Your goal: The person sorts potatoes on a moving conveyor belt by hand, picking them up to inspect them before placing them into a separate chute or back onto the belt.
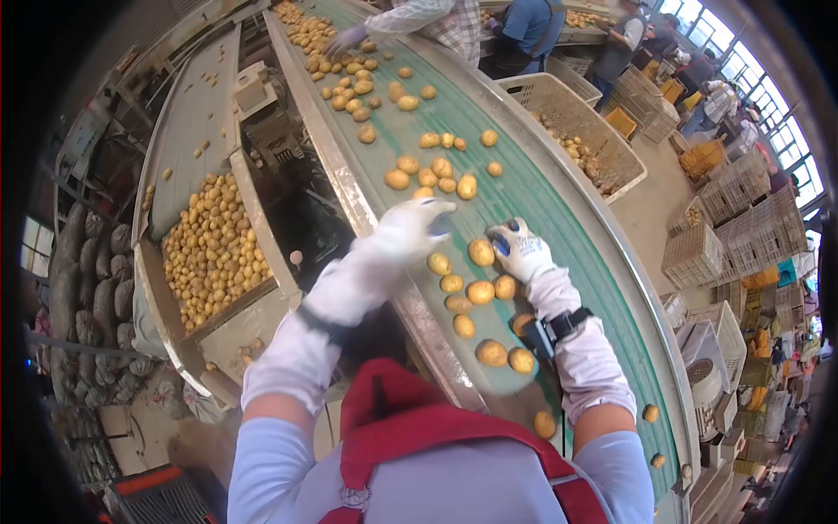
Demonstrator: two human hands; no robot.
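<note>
Potatoes lie scattered over a green conveyor belt (567, 236) in front of me. My left hand (417, 229), in a white glove with a blue palm, is held over the belt's left edge, slightly blurred. Its fingers are apart and nothing shows in them. Just below its fingertips is a small potato (439, 263). My right hand (521, 251), gloved the same way, is low over the belt with thumb and fingers parted. Its fingertips come right beside a larger potato (481, 252). Several more potatoes (480, 292) lie between my forearms.
A metal rail (349, 188) borders the belt on the left. Beyond it, a bin (281, 284) holds heaped potatoes (214, 249). A co-worker's gloved hand (346, 39) reaches over potatoes upstream. A plastic crate (624, 170) stands right of the belt, with stacked crates (755, 223) farther off.
</note>
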